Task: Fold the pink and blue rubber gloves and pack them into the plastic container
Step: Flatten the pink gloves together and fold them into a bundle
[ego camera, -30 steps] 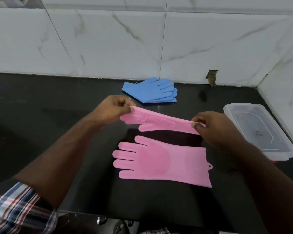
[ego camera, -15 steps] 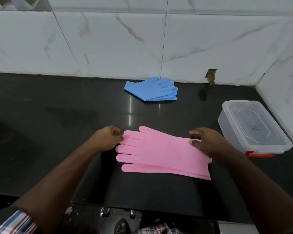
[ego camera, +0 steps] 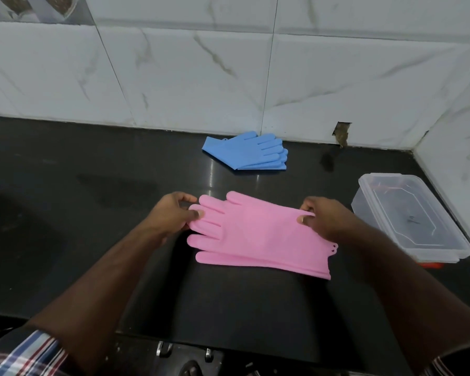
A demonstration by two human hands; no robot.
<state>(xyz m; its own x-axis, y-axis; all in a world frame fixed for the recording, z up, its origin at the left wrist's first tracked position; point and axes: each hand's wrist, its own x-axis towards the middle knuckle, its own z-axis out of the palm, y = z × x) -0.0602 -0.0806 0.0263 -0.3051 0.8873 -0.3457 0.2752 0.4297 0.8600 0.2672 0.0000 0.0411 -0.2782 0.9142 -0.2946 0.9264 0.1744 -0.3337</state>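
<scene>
Two pink rubber gloves (ego camera: 258, 232) lie stacked one on the other on the black counter, fingers pointing left, cuffs to the right. My left hand (ego camera: 171, 215) pinches the fingertips of the pink gloves at the left end. My right hand (ego camera: 323, 218) pinches the far cuff edge at the right end. A stacked pair of blue rubber gloves (ego camera: 248, 151) lies flat near the back wall. The clear plastic container (ego camera: 410, 221) stands at the right with its lid on.
The black counter (ego camera: 92, 213) runs to a white marble-tiled wall (ego camera: 201, 77) at the back and right, forming a corner behind the container. The counter's front edge is close to my body, with metal hooks (ego camera: 164, 348) below it.
The upper pink glove, held in the air a second ago, now lies on top of the other pink glove. Both hands came down with it and now pinch the stack's two ends.
</scene>
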